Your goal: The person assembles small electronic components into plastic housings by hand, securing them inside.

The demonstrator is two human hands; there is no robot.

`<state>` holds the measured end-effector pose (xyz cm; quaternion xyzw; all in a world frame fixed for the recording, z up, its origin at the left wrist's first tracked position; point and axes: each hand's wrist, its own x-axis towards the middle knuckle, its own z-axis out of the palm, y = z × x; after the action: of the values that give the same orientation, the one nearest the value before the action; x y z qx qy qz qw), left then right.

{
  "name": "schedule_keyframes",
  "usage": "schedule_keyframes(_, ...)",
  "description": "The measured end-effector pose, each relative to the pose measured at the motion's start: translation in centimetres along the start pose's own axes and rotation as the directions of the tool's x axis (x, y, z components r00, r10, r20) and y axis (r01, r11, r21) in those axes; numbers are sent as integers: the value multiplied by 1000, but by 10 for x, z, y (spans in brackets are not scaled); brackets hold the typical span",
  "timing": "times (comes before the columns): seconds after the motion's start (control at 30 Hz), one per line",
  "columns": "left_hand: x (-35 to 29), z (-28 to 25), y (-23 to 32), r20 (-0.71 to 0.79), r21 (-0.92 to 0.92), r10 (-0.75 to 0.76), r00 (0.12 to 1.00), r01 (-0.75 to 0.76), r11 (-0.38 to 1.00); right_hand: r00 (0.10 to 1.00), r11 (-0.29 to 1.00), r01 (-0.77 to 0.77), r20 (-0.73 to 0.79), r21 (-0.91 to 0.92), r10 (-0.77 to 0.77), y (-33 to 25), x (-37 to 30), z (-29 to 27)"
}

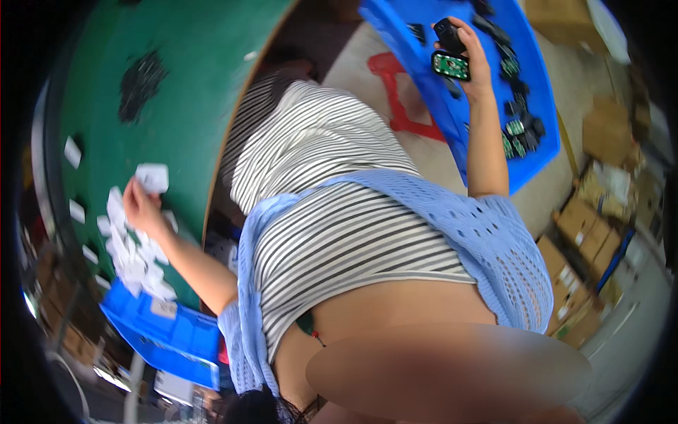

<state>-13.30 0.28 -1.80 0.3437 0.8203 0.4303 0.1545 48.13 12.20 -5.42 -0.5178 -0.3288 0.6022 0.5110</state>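
My left hand [143,210] is over the green table at the left, its fingers pinched on a small white paper slip [152,177]. Just below it lies a loose heap of white slips [134,258]. Off to the right, my right hand [476,60] is raised over a large blue bin [533,85]. Its fingers are closed round a black plastic case with a green circuit board [450,66] showing in it, and a second black plastic piece [448,35] is held just above. More black pieces and green circuit boards [515,128] lie in the bin.
A pile of thin black pieces [140,83] sits farther off on the green table [198,56]. Single white slips lie along its left edge. A smaller blue crate [176,339] stands near the heap. Beside the large bin is a red stool [392,92]; cardboard boxes [590,233] stand at the right.
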Motion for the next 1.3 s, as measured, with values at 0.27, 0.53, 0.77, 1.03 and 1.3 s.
schedule_keyframes(0.27,-32,15,58,14,471,204,979,-187,862,773,894,434,555,-109,-308,-37,7,276)
schedule_keyframes(0.53,-77,48,78,0,600,469,883,-376,706,613,941,307,786,-143,-80,-7,43,355)
schedule_keyframes(0.77,-77,39,69,-12,466,457,889,-400,790,849,891,219,528,-398,27,-54,40,334)
schedule_keyframes(1.03,-92,21,72,194,218,445,874,-481,849,954,564,298,255,-770,-157,-47,47,263)
schedule_keyframes(1.3,-95,37,81,202,174,534,821,-567,805,402,121,915,857,-384,-321,-48,29,272)
